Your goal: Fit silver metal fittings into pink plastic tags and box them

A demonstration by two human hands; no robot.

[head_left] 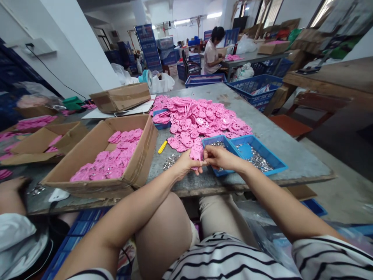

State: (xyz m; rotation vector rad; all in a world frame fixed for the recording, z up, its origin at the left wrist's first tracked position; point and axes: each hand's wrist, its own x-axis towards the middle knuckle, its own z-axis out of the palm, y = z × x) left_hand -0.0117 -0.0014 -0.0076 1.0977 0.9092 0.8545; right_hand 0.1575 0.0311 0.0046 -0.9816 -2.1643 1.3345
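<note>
My left hand (pixel 186 164) is closed around a flat pink openwork piece (pixel 196 152), held just above the table's front part. At its right edge my right hand (pixel 216 156) pinches with thumb and forefinger; what sits between those fingertips is too small to make out. Behind both hands spreads a big heap of similar pink pieces (pixel 201 116). Close on the right, a blue tray (pixel 224 174) with small silver metal parts lies partly under my right wrist. A second blue tray (pixel 279 170) of metal parts adjoins it. Loose metal parts (pixel 170 161) lie left of my left hand.
A yellow-handled tool (pixel 162 147) lies beside a cardboard box (pixel 142 155) holding pink pieces. Another box (pixel 121 97) stands behind it. At far left a co-worker's arm (pixel 11 196) rests by the table. Another person (pixel 212 54) sits at a table farther back.
</note>
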